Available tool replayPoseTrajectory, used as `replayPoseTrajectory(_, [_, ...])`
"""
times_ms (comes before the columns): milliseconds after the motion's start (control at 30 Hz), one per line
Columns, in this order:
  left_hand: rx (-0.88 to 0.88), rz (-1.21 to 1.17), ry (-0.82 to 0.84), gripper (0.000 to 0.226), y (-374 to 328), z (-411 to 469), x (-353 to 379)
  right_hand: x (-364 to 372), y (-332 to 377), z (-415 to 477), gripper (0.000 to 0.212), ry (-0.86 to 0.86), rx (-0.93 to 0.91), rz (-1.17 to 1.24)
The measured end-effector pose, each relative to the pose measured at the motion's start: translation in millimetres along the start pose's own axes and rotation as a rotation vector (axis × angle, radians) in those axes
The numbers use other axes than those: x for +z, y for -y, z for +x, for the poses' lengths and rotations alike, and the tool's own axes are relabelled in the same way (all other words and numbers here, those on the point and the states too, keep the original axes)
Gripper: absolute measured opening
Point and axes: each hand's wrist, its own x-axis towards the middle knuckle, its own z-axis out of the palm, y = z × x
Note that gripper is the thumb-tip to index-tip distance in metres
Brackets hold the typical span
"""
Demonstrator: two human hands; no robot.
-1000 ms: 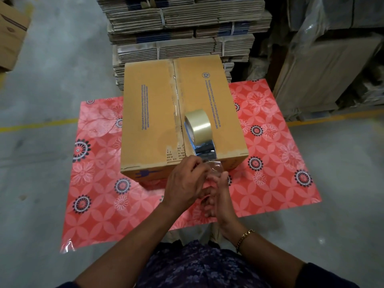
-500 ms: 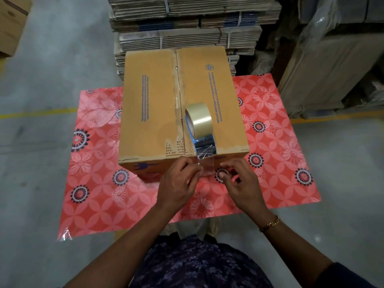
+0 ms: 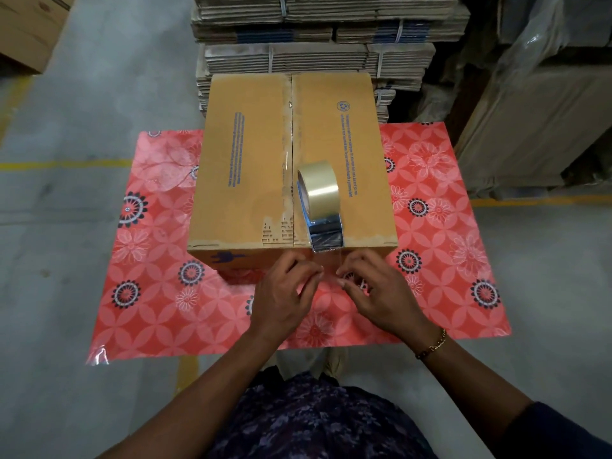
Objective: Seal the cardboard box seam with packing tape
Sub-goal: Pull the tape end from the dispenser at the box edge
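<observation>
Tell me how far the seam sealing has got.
Done: brown cardboard box has its flaps closed. In hand: left hand and right hand pinch the clear tape end pulled off the roll of clear packing tape. Left: center seam looks untaped.

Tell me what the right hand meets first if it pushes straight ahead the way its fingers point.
Probably the near side wall of the cardboard box, just below the tape roll; the right hand sits close before it, though depth is unclear.
</observation>
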Motion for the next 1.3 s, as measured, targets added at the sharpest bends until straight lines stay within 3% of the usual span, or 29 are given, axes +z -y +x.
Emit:
replayPoseTrajectory(233, [-0.041, -0.040, -0.030, 0.014, -6, -1, -1, 1, -2, -3, 0.032, -0.056, 0.065, 0.054])
replayPoseTrajectory(433, [-0.019, -0.021, -0.034, 0.018, -9, -3, -1, 1, 3, 2, 0.008, -0.062, 0.027, 0.054])
replayPoseTrajectory(533, [-0.045, -0.041, -0.043, 0.015, -8, -5, -1, -1, 2, 0, 0.006, -0.059, 0.050, 0.060])
replayPoseTrajectory(667, [-0.167, -0.140, 0.016, 0.049, -13, -16, -1, -3, 4, 1, 0.005, -0.043, 0.045, 0.062])
replayPoseTrajectory(767, [-0.344, -0.235, -0.037, 0.076, -15, -19, -7, -5, 5, 3, 0.007, -0.048, 0.043, 0.043])
replayPoseTrajectory(967, [-0.134, -0.070, 0.017, 0.029, -9, -14, -8, -8, 3, 2, 0.006, -0.034, 0.069, 0.047])
replayPoseTrajectory(1300, [-0.413, -0.494, 0.012, 0.009, -15, 0, 6, -13, 0, 3, 0.009, -0.001, 0.092, 0.083])
